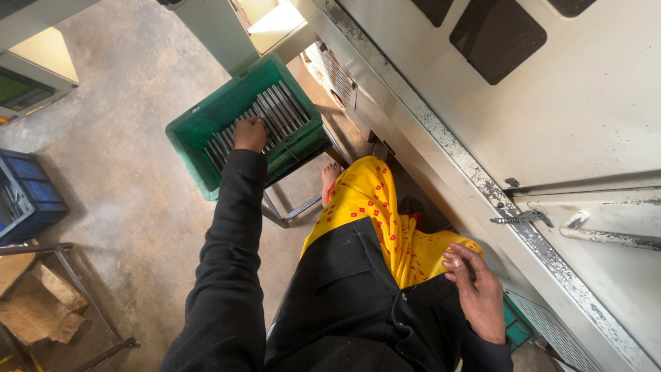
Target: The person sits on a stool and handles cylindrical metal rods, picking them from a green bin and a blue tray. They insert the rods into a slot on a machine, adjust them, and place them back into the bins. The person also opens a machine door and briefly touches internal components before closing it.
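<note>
The left hand [250, 133] reaches down into the green crate [196, 146], fingers closing over the steel rods [279, 110] inside. Right of the crate, the right hand [475, 289] hangs open and empty; no rod is lifted yet.

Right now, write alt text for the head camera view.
Seen from above, a person's left hand reaches into a green crate of metal rods on a stand; the right hand rests empty near yellow fabric, beside a grey machine.
</note>
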